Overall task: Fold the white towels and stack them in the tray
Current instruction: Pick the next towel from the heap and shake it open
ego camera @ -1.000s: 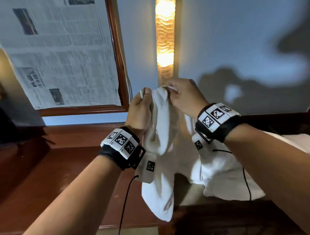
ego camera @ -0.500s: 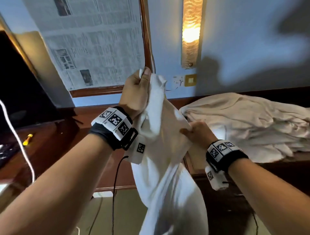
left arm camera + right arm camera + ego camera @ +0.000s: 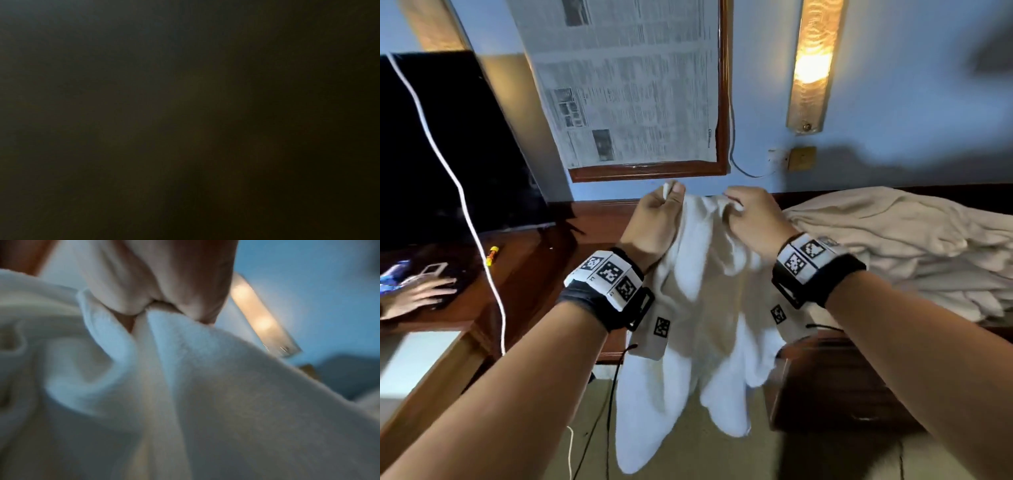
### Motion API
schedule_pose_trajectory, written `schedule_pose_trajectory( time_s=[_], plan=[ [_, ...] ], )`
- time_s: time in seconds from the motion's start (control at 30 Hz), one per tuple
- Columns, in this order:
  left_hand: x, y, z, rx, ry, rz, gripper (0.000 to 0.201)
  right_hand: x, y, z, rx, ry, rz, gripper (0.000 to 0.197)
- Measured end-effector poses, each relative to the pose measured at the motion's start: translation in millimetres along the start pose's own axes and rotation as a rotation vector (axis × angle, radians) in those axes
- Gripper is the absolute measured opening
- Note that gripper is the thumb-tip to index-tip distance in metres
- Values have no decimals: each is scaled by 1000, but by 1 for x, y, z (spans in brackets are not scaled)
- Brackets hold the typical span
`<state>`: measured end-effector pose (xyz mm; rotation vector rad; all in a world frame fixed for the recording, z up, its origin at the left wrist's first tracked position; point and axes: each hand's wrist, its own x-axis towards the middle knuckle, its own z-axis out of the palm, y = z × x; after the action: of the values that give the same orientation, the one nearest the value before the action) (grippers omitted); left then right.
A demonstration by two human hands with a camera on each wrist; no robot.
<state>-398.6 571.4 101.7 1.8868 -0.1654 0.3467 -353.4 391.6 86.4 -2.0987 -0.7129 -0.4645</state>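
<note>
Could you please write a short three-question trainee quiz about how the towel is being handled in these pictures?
1. True or false: both hands grip the white towel at its top edge.
2. Multiple choice: the pile of unfolded towels lies (A) to the left of the left hand, (B) to the right of the right hand, (C) on the floor.
3. Fill in: the held towel hangs down in the air, not yet ____.

Key: 1 true; 2 B; 3 folded.
</note>
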Motion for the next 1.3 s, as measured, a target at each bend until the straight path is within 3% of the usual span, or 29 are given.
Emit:
schedule_pose_trajectory(
  time_s=[0.1, 0.2, 0.27, 0.33, 0.53, 0.57, 0.63, 0.73, 0.83, 0.93, 1.07, 1.2, 1.3],
  plan=[
    [-2, 3, 12, -75, 10, -9, 40, 12, -22, -11, -174, -6, -55, 30],
    [7, 6, 5, -65, 84, 51, 40, -1, -16, -20, -216, -107, 30, 42],
    [13, 12, -2, -99, 118, 81, 38, -16, 7, -19, -274, -235, 82, 37],
    [20, 19, -8, -104, 152, 59, 39, -31, 43, -16, -347, -269, 123, 41],
    [37, 18, -11, -68, 194, 52, 41, -70, 160, -16, -40, -100, 553, 32],
    [38, 17, -7, -61, 180, 30, 42, -64, 167, -15, 10, -35, 544, 33],
    [40, 12, 5, -41, 128, -23, 42, -40, 154, -16, 42, 50, 431, 16],
    [48, 5, 26, 14, 91, -48, 42, 7, 106, -19, 36, 9, 70, 20],
    [57, 4, 47, -7, 115, -49, 41, 44, 72, -22, 90, -18, -93, 17],
    [64, 7, 62, -109, 108, -76, 41, 71, 60, -32, 59, 13, -109, 27],
    [81, 9, 64, 24, 144, -41, 43, 66, 71, -44, 56, -97, -26, 47],
    [97, 12, 58, -49, 277, -30, 35, 41, 103, -47, -104, -355, 67, 45],
    [103, 19, 58, -95, 325, -4, 31, 16, 144, -49, -97, -326, 169, 46]
  ],
)
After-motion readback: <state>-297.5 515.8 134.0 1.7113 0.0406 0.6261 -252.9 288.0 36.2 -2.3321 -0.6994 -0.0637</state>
